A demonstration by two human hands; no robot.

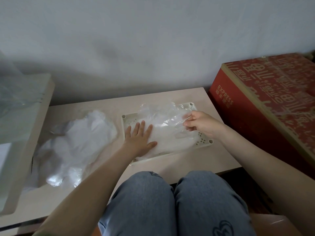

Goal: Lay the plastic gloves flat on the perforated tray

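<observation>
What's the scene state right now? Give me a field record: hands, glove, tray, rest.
perforated tray: on table, mostly covered by plastic
plastic glove: lying over the tray, wrinkled, not yet fully flat
left hand: flat, fingers straight, pressing the glove's cuff side onto the tray
right hand: pinching the glove's finger end
glove pile: on the table, left of the tray
red box: right of the table, against the wall
</observation>
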